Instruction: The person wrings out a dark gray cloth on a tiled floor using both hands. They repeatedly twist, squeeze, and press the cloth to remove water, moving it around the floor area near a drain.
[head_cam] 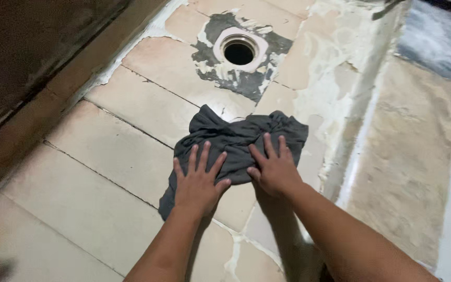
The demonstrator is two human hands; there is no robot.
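Floor tiles (131,104) fill my frame, round drain hole (239,52) up top. Dark grey rag (236,138) sits mid-frame; left hand (198,180) and right hand (273,169) pressed flat on it, fingers spread, gripping nothing. Looks like mid-wipe; next push needs even pressure.

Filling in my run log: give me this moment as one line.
left hand: flat on dark grey cloth | right hand: flat on cloth | cloth: crumpled on tiled floor | drain hole: beyond cloth, open

One dark grey cloth (236,143) and two hands are counted just below one round drain hole (239,53).
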